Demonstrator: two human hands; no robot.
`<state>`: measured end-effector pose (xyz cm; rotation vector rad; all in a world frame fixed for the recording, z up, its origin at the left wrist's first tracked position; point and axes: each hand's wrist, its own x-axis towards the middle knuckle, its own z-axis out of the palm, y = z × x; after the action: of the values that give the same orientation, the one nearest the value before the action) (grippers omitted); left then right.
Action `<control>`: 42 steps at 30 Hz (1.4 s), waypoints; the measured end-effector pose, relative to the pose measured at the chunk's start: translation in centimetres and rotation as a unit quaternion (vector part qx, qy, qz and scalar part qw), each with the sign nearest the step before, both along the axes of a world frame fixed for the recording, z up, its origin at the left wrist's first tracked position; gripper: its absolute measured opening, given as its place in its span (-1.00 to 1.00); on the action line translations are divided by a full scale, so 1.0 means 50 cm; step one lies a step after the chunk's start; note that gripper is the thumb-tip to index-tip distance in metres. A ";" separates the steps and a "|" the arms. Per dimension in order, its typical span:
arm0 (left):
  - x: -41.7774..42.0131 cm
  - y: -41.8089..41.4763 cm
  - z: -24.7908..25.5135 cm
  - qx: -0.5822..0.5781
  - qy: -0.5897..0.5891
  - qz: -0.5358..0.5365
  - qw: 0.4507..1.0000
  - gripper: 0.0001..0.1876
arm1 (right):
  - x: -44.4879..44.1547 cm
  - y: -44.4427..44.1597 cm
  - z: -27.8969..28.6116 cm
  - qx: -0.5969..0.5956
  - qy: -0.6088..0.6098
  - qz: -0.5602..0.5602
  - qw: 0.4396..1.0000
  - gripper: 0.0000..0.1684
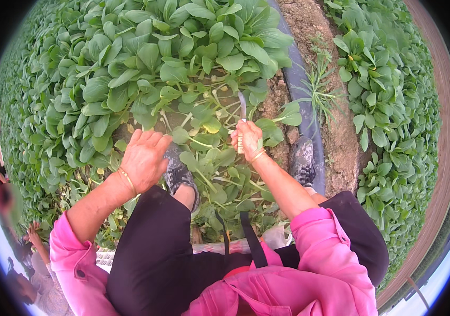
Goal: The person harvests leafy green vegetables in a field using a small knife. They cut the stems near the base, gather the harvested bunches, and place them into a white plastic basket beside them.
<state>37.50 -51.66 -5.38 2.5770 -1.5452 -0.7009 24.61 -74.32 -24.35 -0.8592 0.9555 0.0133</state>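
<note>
My right hand (249, 139) grips the pale handle of a small curved harvesting knife (242, 106). Its blade points away from me over cut leaves and stalks. Over to the left, my left hand (144, 160) hovers beside my left shoe (177, 168), back upward. Its fingers are loosely bent and apart from the thumb, and nothing shows in it; the palm is hidden. Just beyond both hands stand leafy green plants that look like bok choy (225, 43). Loose cut leaves (213, 158) lie on the soil between my feet.
A dark plastic hose or film strip (298, 83) runs along the bed's right edge, by my right shoe (304, 162). Past the bare furrow (339, 150) grows another planted row (391, 98). Other people are at the left rim. A white crate (105, 257) stands behind my left knee.
</note>
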 end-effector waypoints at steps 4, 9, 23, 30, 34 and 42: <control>0.023 -0.239 -0.101 0.076 -0.032 -0.228 0.970 -0.51 | 0.013 -0.002 -0.017 0.013 0.019 -0.038 0.999 -0.75; 0.001 -0.428 -0.219 0.111 -0.073 -0.284 0.949 -0.63 | 0.011 0.015 -0.038 -0.011 0.067 -0.056 0.996 -0.70; 0.128 -0.259 -0.298 0.061 -0.193 -0.133 0.970 -0.31 | 0.030 -0.001 -0.032 -0.116 0.005 0.051 0.992 -0.73; 0.162 -0.249 -0.312 -0.022 -0.137 -0.089 0.986 -0.34 | 0.065 -0.014 -0.033 -0.100 0.034 0.058 0.993 -0.72; 0.168 -0.240 -0.323 -0.016 -0.097 -0.062 0.993 -0.38 | 0.081 -0.021 -0.044 -0.070 0.026 0.061 0.995 -0.72; 0.172 -0.243 -0.324 -0.026 -0.058 -0.035 0.997 -0.39 | 0.112 -0.040 -0.042 -0.056 0.065 0.112 0.990 -0.69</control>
<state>46.12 -63.82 -21.57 2.5795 -1.6704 -0.5166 30.22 -76.31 -26.46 -1.0759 0.9840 0.2129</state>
